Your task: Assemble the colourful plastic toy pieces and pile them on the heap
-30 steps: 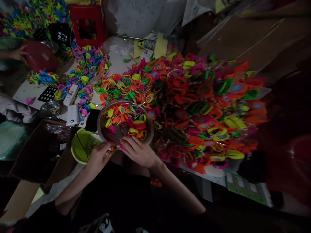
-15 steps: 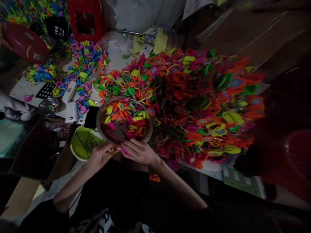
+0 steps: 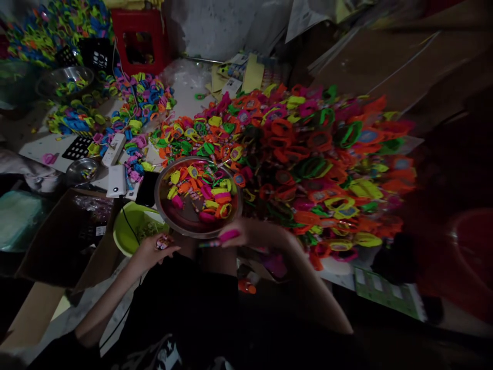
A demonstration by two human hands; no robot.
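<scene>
Pink, probably moulded plastic: a small piece [image 3: 230, 236] sits in the right hand [image 3: 250, 234], by the near right rim of a metal bowl [image 3: 187, 211]. Fingers pinch it at the wide end; exact thumb placement is blurred. A slim, partly green section [image 3: 209, 243] projects to the left, free of contact.

Left hand [image 3: 148, 253], well apart to the left, near a green basin [image 3: 121, 234]: some fingers curl round a small multicoloured bundle [image 3: 163, 241], while others point right, apart from one another. Count within the bundle: cannot tell.

Handling estimate, from looks alone: pink piece light, fairly stiff at its body, perhaps a little springy if it is a band like those in the large heap [image 3: 319, 177] on the right. Smooth surface, so moderately slippery. The slim section looks the weaker part; the wide pink end seems the better grip. Bundle likewise judged light, its parts liable to slide against each other; a loose curl seems adequate, close to the palm.
</scene>
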